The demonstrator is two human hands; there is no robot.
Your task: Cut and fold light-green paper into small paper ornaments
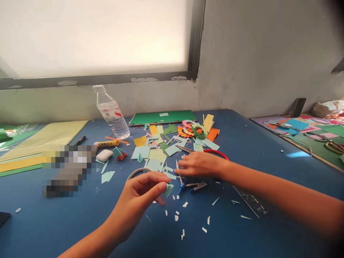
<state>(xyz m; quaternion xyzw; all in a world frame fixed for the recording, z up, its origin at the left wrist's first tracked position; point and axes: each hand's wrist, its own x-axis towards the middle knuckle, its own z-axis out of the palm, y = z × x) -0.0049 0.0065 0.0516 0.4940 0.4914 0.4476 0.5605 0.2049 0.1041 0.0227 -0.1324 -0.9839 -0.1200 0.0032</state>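
- Left hand (141,195): fingers pinch a folded mint paper piece (168,189) just above the table (53,222).
- Right hand (199,164): palm down on paper scraps (154,157), fingers loosely extended, gripping nothing; compass (192,185) just beside it.

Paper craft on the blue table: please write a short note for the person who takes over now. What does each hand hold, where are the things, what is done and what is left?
Left hand: pinches a small folded light-green paper piece between thumb and fingers, just above the blue table.
Right hand: lies flat on the table, fingertips on the paper scraps; whether it grips anything cannot be told.
Things: compass just in front of the right hand; red-handled scissors behind it; clear ruler under the right forearm; glue stick and water bottle far left.
Done: cut flower shapes lie at the back.
Left: the folded piece looks unfinished, and small cuttings lie loose.
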